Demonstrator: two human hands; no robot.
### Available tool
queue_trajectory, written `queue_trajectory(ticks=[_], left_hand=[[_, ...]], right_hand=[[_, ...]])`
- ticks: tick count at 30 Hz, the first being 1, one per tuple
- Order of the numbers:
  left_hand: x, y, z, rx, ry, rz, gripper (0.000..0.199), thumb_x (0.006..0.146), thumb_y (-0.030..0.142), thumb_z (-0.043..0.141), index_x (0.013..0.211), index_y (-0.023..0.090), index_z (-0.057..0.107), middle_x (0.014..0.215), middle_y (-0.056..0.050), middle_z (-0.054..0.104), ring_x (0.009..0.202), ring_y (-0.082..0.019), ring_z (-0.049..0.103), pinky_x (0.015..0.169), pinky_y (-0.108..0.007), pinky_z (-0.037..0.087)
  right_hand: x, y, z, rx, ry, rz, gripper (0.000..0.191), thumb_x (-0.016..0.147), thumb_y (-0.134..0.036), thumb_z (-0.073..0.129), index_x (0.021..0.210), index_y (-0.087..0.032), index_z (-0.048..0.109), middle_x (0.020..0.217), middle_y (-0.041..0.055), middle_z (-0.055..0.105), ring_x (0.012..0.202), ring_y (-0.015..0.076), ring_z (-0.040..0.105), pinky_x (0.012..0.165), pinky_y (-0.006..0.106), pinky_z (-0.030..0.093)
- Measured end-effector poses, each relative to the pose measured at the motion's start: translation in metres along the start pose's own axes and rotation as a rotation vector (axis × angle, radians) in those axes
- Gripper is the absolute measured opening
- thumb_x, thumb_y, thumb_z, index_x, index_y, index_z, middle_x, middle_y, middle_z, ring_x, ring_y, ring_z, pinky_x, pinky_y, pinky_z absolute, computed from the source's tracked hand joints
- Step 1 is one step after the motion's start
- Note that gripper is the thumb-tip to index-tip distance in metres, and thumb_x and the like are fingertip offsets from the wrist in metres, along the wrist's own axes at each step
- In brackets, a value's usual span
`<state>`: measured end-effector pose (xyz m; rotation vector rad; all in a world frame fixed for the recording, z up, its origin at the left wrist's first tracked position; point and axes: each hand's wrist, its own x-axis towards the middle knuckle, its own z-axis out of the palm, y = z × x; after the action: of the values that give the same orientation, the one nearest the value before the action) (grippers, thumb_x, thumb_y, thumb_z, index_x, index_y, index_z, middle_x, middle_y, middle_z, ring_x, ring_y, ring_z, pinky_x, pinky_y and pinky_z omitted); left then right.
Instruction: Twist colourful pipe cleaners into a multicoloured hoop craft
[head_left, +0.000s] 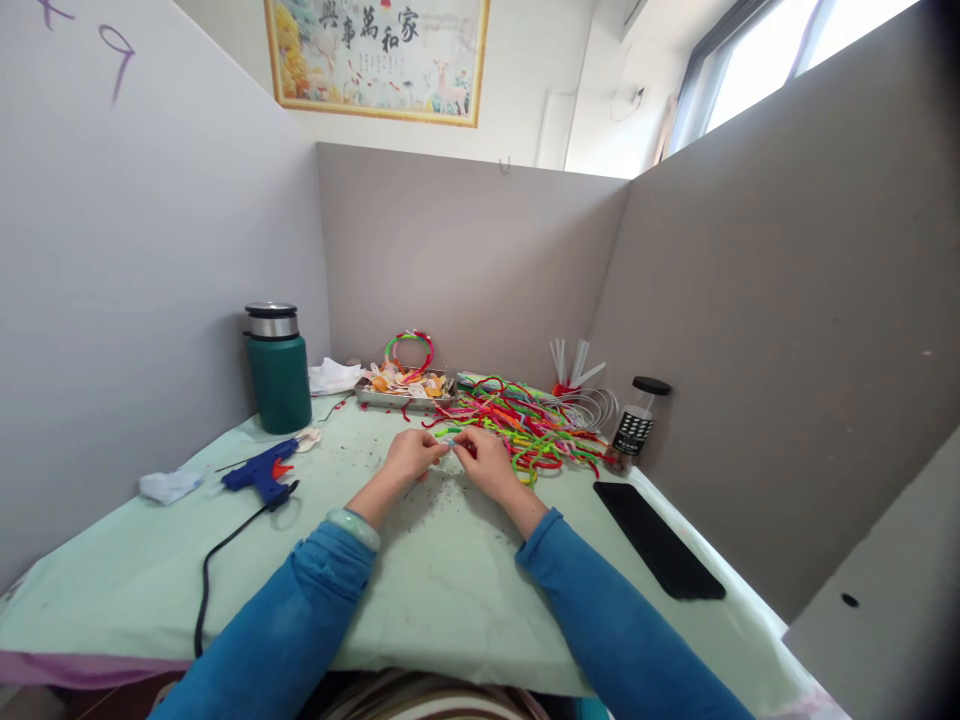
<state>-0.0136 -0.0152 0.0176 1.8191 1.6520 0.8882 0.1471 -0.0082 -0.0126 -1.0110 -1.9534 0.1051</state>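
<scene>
My left hand (pixel 409 456) and my right hand (pixel 486 462) meet fingertip to fingertip over the middle of the table. Both are closed in a pinch. Between them shows a small pale-blue piece (pixel 449 441), too small to name and partly covered by the fingers. Just beyond my right hand lies a tangled pile of colourful pipe cleaners (pixel 525 420), red, green, pink and yellow. Dark specks are scattered on the cloth under my hands. A blue hot glue gun (pixel 262 472) rests on its side, left of my left hand.
At the back, a metal tray (pixel 401 402) holds small pieces, with a colourful ring (pixel 429 350) above. A green flask (pixel 279 380) stands left; a clear bottle (pixel 636 425) and a black flat slab (pixel 658 540) are right. White sticks (pixel 579 362) stand behind the pile. Grey partitions surround the table.
</scene>
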Motion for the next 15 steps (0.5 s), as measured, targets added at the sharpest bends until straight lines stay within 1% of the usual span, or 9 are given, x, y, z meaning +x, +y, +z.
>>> queue_trajectory(ticks=[2,4,7,9,10,12,15], left_hand=[[0.0004,-0.0002,0.0015,-0.078,-0.073,-0.027,0.024,0.074,0.033,0.060,0.061,0.013,0.064,0.032,0.002,0.044,0.036,-0.011,0.045,0.045,-0.022,0.033],[0.0013,-0.0009,0.0035,-0.209,-0.114,-0.055,0.018,0.072,0.027,0.062,0.063,0.012,0.064,0.035,0.002,0.047,0.034,-0.010,0.043,0.043,-0.022,0.033],[0.0030,-0.0024,0.0058,-0.502,-0.174,-0.148,0.009,0.068,0.018,0.065,0.069,0.010,0.063,0.051,-0.002,0.060,0.035,-0.007,0.041,0.042,-0.022,0.035],[0.0041,-0.0035,0.0062,-0.685,-0.212,-0.215,0.010,0.066,0.014,0.066,0.074,0.009,0.061,0.063,-0.005,0.065,0.036,-0.004,0.040,0.041,-0.022,0.037],[0.0047,-0.0041,0.0062,-0.745,-0.222,-0.240,0.013,0.064,0.012,0.066,0.076,0.009,0.061,0.066,-0.005,0.066,0.036,-0.004,0.039,0.042,-0.022,0.038],[0.0056,-0.0049,0.0058,-0.804,-0.220,-0.278,0.014,0.064,0.009,0.066,0.077,0.010,0.059,0.065,-0.004,0.065,0.036,-0.003,0.038,0.041,-0.021,0.040],[0.0063,-0.0046,0.0049,-0.837,-0.211,-0.303,0.015,0.065,0.007,0.064,0.078,0.010,0.059,0.060,-0.002,0.063,0.035,-0.003,0.038,0.040,-0.020,0.039]], right_hand=[[-0.0006,-0.0015,-0.0002,-0.008,-0.006,0.002,0.008,0.081,-0.020,0.053,0.082,-0.018,0.061,0.079,0.0026,0.064,0.071,0.0148,0.055,0.066,0.025,0.039],[-0.0012,-0.0036,-0.0007,-0.013,-0.014,-0.002,0.008,0.081,-0.019,0.053,0.082,-0.019,0.061,0.079,0.0026,0.064,0.071,0.0150,0.055,0.065,0.025,0.038],[-0.0016,-0.0064,-0.0019,-0.015,-0.019,-0.014,0.008,0.080,-0.018,0.053,0.081,-0.019,0.061,0.078,0.0022,0.063,0.071,0.0151,0.054,0.064,0.025,0.037],[-0.0017,-0.0071,-0.0022,-0.019,-0.019,-0.017,0.008,0.080,-0.019,0.053,0.080,-0.019,0.061,0.077,0.0019,0.063,0.069,0.0150,0.054,0.064,0.025,0.037],[-0.0017,-0.0071,-0.0022,-0.022,-0.020,-0.016,0.008,0.080,-0.019,0.053,0.080,-0.019,0.061,0.076,0.0018,0.063,0.069,0.0149,0.054,0.063,0.025,0.037],[-0.0018,-0.0066,-0.0019,-0.021,-0.022,-0.015,0.009,0.080,-0.019,0.052,0.080,-0.019,0.061,0.076,0.0019,0.063,0.068,0.0149,0.054,0.063,0.025,0.037],[-0.0019,-0.0057,-0.0012,-0.018,-0.022,-0.019,0.009,0.080,-0.019,0.052,0.080,-0.019,0.061,0.076,0.0019,0.063,0.069,0.0149,0.054,0.064,0.025,0.037]])
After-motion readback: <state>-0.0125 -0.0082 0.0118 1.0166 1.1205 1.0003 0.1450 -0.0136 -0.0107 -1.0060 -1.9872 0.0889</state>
